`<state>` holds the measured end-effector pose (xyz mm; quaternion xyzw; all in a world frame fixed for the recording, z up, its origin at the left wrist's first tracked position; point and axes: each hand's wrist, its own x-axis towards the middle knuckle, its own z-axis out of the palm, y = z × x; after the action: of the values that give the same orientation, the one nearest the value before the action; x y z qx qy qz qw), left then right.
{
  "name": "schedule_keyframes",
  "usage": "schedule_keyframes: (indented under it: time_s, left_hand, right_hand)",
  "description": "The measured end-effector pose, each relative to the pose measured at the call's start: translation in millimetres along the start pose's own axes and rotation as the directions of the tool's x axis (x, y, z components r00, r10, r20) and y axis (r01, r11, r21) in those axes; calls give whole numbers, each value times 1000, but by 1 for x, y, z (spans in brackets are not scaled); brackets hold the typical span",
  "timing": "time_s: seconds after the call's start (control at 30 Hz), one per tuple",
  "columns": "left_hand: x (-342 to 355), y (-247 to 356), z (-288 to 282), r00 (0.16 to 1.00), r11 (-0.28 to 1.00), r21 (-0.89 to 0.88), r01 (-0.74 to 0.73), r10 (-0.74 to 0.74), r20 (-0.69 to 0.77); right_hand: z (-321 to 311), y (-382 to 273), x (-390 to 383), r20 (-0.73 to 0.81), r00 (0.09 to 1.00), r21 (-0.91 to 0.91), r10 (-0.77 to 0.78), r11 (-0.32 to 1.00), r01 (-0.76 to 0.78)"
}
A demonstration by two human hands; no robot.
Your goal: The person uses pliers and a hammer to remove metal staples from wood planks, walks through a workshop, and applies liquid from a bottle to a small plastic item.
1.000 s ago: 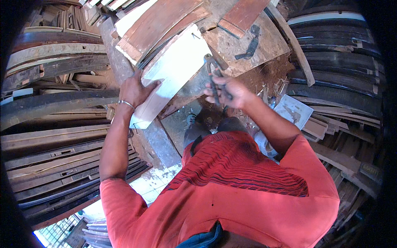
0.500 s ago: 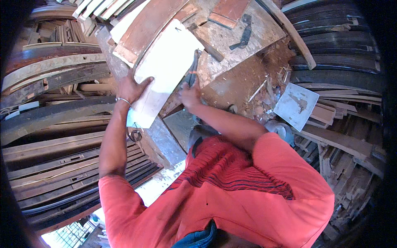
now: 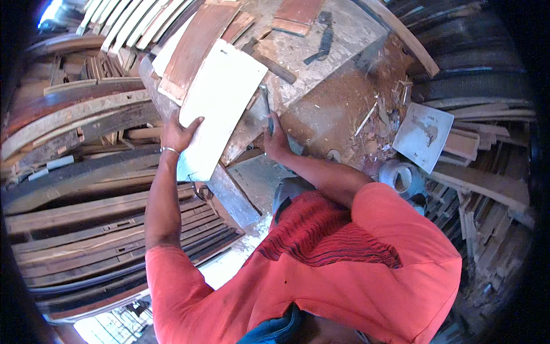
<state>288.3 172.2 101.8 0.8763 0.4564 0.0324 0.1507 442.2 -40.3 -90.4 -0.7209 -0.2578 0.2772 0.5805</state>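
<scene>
A long white board (image 3: 220,97) lies slanted across the workbench (image 3: 344,43). Its left edge is in the grip of my left hand (image 3: 179,133), the thumb resting on the white face and the other fingers partly hidden at the edge. My right hand (image 3: 277,140) is closed round a slim, dark-handled hand tool (image 3: 268,106) beside the board's right edge. The tool's narrow metal end points away from me, close to that edge; its exact kind is not clear. Beyond it a hammer-like tool with a wooden handle (image 3: 275,67) lies on the bench.
Brown wooden panels (image 3: 200,49) lie to the board's left. A black angled object (image 3: 325,43) rests farther back on the bench. Stacked timber (image 3: 74,218) fills the left side. At right are a pale square sheet (image 3: 424,137), a white bucket (image 3: 396,176) and more planks (image 3: 487,186).
The tool in my right hand has turned, and its end now sits lower along the board's right edge. The whole view has shifted slightly. My left hand keeps its hold on the board.
</scene>
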Motion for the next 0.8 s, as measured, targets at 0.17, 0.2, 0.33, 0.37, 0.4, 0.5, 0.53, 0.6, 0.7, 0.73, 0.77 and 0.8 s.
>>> schedule_keyframes:
  time_s: [0.17, 0.2, 0.33, 0.37, 0.4, 0.5, 0.53, 0.6, 0.7, 0.73, 0.77, 0.8]
  left_hand:
    - [-10, 14, 4, 997, 985, 173, 11, 3, -80]
    - [-14, 14, 7, 989, 982, 186, -33, 59, -133]
    - [-17, 21, 10, 990, 975, 217, -45, 72, -119]
    - [-18, 13, 13, 989, 975, 220, -30, 60, -132]
    - [-18, 10, 15, 988, 974, 224, -20, 53, -143]
    - [-16, 17, 11, 986, 980, 184, -71, 97, -135]
    - [-13, 23, 7, 990, 985, 154, -80, 96, -100]
    - [-7, 9, 11, 988, 985, 141, -95, 111, -108]
    - [-8, 7, 19, 992, 990, 129, -62, 76, -104]
    - [-10, 10, 18, 995, 992, 126, -29, 40, -89]
    - [-12, 3, 18, 995, 991, 130, -17, 30, -97]
    - [-12, -10, 19, 991, 985, 171, -30, 52, -122]
  right_hand:
    - [-119, 48, -43, 99, 980, 3, 170, 985, -171]
    - [-145, 64, -54, 78, 985, -6, 153, 988, -153]
    - [-239, 140, -98, -149, 941, -92, 305, 943, -321]
    - [-258, 139, -107, -190, 879, 16, 438, 896, -443]
    - [-277, 138, -117, -235, 792, 146, 564, 826, -545]
    - [-324, 233, -162, -350, 616, 300, 706, 707, -640]
    - [-340, 319, -185, -408, 649, 238, 642, 761, -604]
    - [-377, 404, -222, -476, 704, 131, 527, 834, -535]
    - [-408, 375, -230, -515, 716, 63, 471, 854, -517]
    - [-407, 343, -219, -518, 545, 326, 660, 741, -588]
    - [-406, 308, -210, -449, 360, 557, 818, 571, -602]
    - [-407, 289, -207, -444, 372, 545, 815, 575, -610]
